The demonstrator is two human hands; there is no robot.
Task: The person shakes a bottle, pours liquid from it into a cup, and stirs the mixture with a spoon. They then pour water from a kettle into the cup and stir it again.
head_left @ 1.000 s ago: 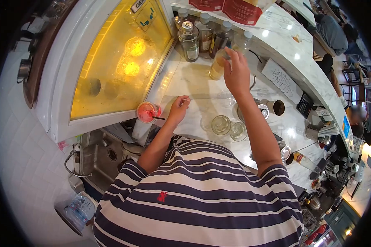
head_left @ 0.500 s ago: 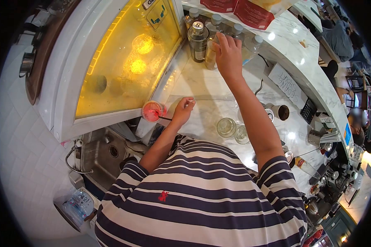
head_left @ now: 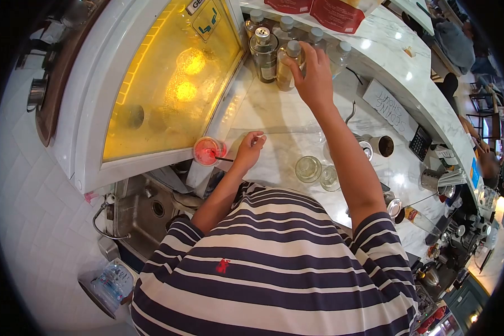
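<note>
My right hand (head_left: 315,78) reaches to the row of capped bottles at the back of the counter. Its thumb overlaps the right side of a bottle with a pale yellowish content (head_left: 286,75), and its fingers are spread apart beside the grey cap. A dark bottle with a silver top (head_left: 265,56) stands just left of it. My left hand (head_left: 248,151) rests low over the marble counter (head_left: 274,115), fingers curled, with a small whitish bit at the fingertips that I cannot make out. Near its wrist stands a cup of red drink (head_left: 206,152) with a black straw or stirrer.
Two clear glasses (head_left: 308,169) stand before my body. A yellow-lit fridge door (head_left: 162,95) borders the left, above a metal sink (head_left: 145,210). To the right are a dark-mouthed cup (head_left: 385,146), a handwritten sign (head_left: 387,107) and a calculator (head_left: 420,143).
My right hand has shifted slightly right, and the pale bottle's cap now shows beside its fingers. My left hand keeps its pose. The view has tilted a little.
</note>
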